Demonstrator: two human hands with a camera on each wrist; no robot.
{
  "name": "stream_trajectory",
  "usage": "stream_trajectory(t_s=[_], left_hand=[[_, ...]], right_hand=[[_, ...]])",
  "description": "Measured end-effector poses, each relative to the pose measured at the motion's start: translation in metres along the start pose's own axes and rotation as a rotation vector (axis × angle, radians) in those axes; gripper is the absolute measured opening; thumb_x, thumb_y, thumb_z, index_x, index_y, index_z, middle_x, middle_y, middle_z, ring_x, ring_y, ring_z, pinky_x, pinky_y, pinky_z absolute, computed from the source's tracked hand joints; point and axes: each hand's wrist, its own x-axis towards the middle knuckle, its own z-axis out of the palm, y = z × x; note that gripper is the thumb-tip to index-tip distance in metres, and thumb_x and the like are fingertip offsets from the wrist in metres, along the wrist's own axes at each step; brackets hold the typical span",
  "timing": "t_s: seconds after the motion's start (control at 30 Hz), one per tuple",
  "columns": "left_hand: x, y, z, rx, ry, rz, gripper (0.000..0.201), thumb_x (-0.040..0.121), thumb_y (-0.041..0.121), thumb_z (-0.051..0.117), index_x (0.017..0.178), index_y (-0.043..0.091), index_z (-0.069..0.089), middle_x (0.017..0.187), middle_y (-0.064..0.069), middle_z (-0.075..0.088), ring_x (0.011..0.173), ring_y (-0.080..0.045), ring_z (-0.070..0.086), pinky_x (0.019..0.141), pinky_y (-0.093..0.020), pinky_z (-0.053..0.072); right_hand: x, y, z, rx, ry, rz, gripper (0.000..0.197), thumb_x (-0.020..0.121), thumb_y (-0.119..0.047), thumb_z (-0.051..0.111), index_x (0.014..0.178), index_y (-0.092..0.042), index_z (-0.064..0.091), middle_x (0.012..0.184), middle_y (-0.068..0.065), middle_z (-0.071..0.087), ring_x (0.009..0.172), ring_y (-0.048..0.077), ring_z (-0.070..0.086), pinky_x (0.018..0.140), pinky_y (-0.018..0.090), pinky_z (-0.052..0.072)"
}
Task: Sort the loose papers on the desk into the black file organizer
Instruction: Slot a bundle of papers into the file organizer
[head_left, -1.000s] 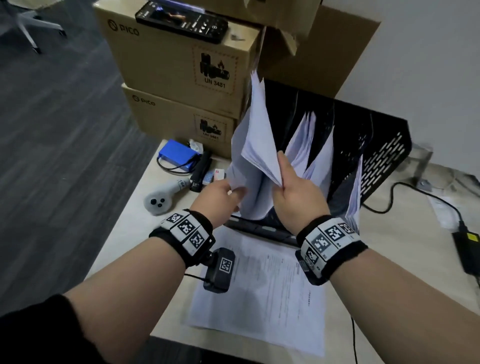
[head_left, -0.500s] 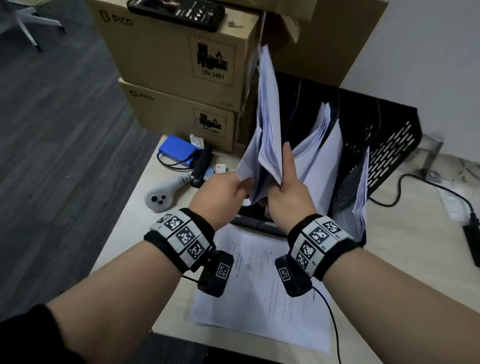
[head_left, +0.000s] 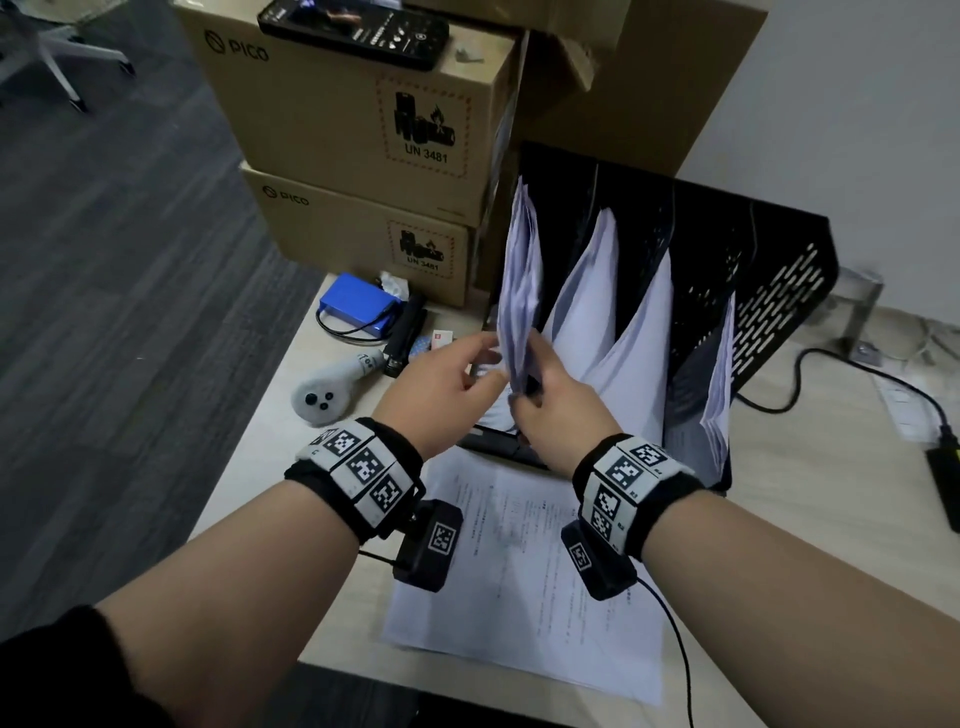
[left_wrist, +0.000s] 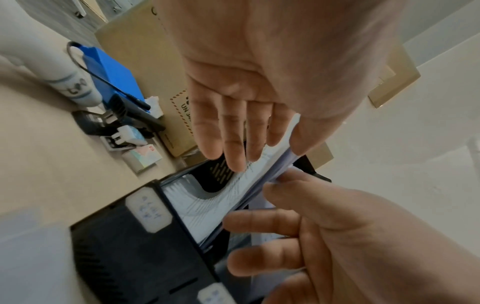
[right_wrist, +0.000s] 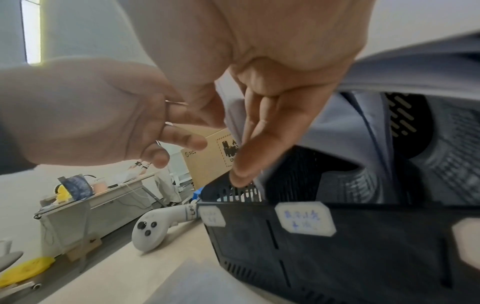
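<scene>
The black file organizer (head_left: 779, 291) stands on the desk with papers in several slots. A stack of papers (head_left: 519, 291) stands upright in its leftmost slot. My right hand (head_left: 527, 384) pinches the stack's lower near edge, thumb on one side and fingers on the other. My left hand (head_left: 485, 358) is beside the stack with straight fingers; in the left wrist view its fingertips (left_wrist: 233, 160) brush the stack (left_wrist: 233, 197). A loose printed sheet (head_left: 519, 571) lies flat on the desk under my wrists. White labels (right_wrist: 303, 220) mark the organizer's front wall (right_wrist: 363, 257).
Two stacked cardboard boxes (head_left: 337, 119) stand left of the organizer with a phone (head_left: 353, 26) on top. A blue pack (head_left: 358, 306), a grey controller (head_left: 322, 400) and small items lie at the desk's left. A cable and black adapter (head_left: 945, 478) lie right.
The spread sheets have closed into one stack and gone down into the leftmost slot. My left hand has let go and opened; my right hand still holds the stack.
</scene>
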Motion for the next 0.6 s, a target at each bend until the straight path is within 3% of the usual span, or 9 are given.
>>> stream_trajectory(t_s=[0.07,0.1,0.17,0.23,0.3,0.4,0.5,0.6], left_hand=[[-0.006,-0.009,0.005,0.002,0.034,-0.056,0.014,0.095,0.034,0.059,0.107,0.030,0.063,0.099,0.013,0.067,0.075,-0.002,0.063,0.070,-0.027,0.049],[-0.011,-0.014,0.007,0.025,0.055,-0.087,0.010,0.094,0.033,0.060,0.098,0.025,0.063,0.094,0.011,0.067,0.076,-0.006,0.063,0.068,-0.028,0.047],[-0.020,-0.031,0.013,0.086,0.065,-0.159,0.011,0.093,0.030,0.061,0.087,0.021,0.062,0.087,0.006,0.064,0.076,-0.011,0.060,0.066,-0.029,0.041],[-0.031,-0.052,0.018,0.139,0.069,-0.235,0.009,0.091,0.027,0.062,0.086,0.020,0.062,0.090,0.003,0.060,0.080,-0.016,0.059,0.072,-0.031,0.043],[-0.039,-0.072,0.022,0.168,0.088,-0.322,0.009,0.089,0.025,0.063,0.097,0.019,0.063,0.101,0.002,0.055,0.092,-0.021,0.060,0.086,-0.035,0.048],[-0.051,-0.088,0.031,0.125,0.065,-0.506,0.036,0.089,0.029,0.062,0.123,0.017,0.058,0.122,-0.004,0.052,0.111,-0.025,0.058,0.100,-0.037,0.046],[-0.058,-0.087,0.039,0.055,-0.023,-0.598,0.058,0.090,0.039,0.063,0.140,0.015,0.048,0.131,-0.006,0.058,0.114,-0.024,0.059,0.094,-0.034,0.046],[-0.061,-0.083,0.050,0.039,-0.086,-0.630,0.065,0.089,0.042,0.066,0.144,0.015,0.044,0.129,-0.005,0.062,0.113,-0.024,0.062,0.087,-0.030,0.043]], right_hand=[[-0.010,0.004,0.000,0.012,-0.061,-0.019,0.068,0.093,-0.034,0.053,0.148,-0.049,0.017,0.090,-0.003,0.072,0.070,0.018,0.066,0.067,0.032,0.053],[-0.016,0.007,-0.001,0.031,-0.076,-0.029,0.059,0.093,-0.032,0.054,0.144,-0.045,0.028,0.083,-0.006,0.071,0.069,0.015,0.065,0.066,0.032,0.052],[-0.029,0.017,-0.005,0.036,-0.074,-0.062,0.028,0.093,-0.028,0.057,0.119,-0.035,0.050,0.073,-0.004,0.067,0.066,0.010,0.061,0.066,0.030,0.050],[-0.041,0.032,-0.006,0.006,-0.095,-0.061,0.003,0.093,-0.026,0.058,0.093,-0.029,0.060,0.070,-0.001,0.065,0.059,0.005,0.054,0.061,0.026,0.045],[-0.050,0.052,-0.007,-0.030,-0.156,-0.027,0.014,0.094,-0.028,0.058,0.082,-0.025,0.063,0.070,0.000,0.066,0.056,0.003,0.053,0.060,0.028,0.049],[-0.062,0.081,-0.012,-0.021,-0.237,0.111,0.021,0.095,-0.035,0.055,0.081,-0.023,0.064,0.076,0.003,0.071,0.058,0.011,0.065,0.063,0.034,0.056],[-0.071,0.112,-0.010,-0.093,-0.235,0.201,0.022,0.093,-0.039,0.052,0.080,-0.026,0.065,0.079,-0.001,0.073,0.066,0.014,0.071,0.061,0.031,0.057],[-0.079,0.138,-0.006,-0.193,-0.283,0.219,0.017,0.092,-0.037,0.052,0.081,-0.031,0.064,0.085,-0.010,0.069,0.078,0.014,0.068,0.072,0.030,0.055]])
